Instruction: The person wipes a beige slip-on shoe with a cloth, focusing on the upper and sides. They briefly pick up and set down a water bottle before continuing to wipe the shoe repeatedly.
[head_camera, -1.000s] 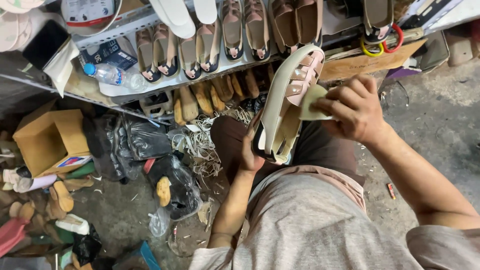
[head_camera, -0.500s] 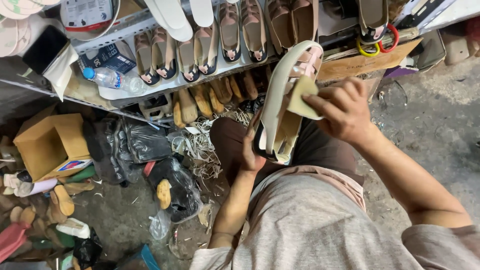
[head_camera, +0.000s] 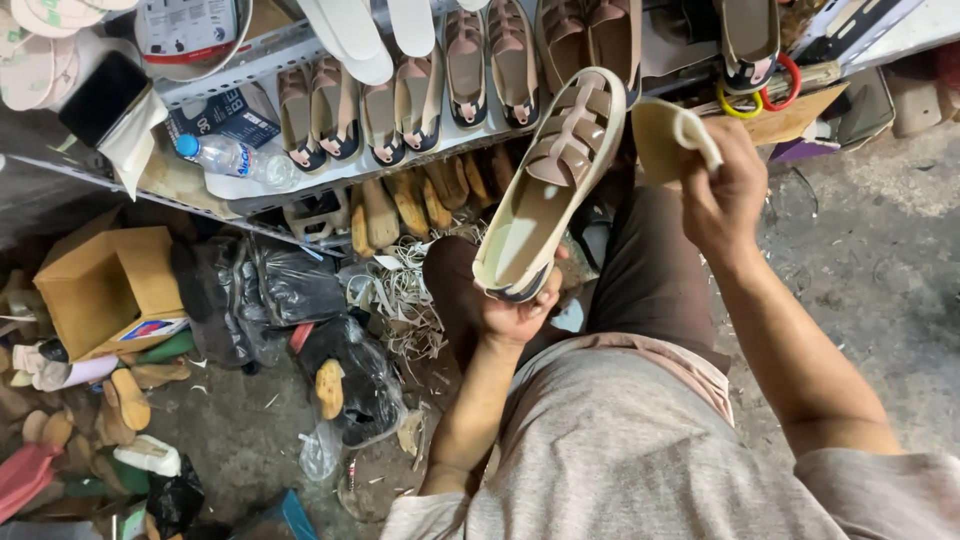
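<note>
Currently left hand (head_camera: 510, 315) grips the beige sandal (head_camera: 548, 190) by its heel above the lap, right hand (head_camera: 725, 195) pinches a cloth (head_camera: 672, 135) just off it; wiping looks unfinished.

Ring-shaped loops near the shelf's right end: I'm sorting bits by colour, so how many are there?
2: a yellow ring and a red ring side by side under the dark-edged sandal. Clutter may hide others.

One sandal (head_camera: 548, 185) held up, one cloth (head_camera: 672, 135), one water bottle (head_camera: 232, 158), one cardboard box (head_camera: 105, 290), two rings (head_camera: 757, 97)
</note>
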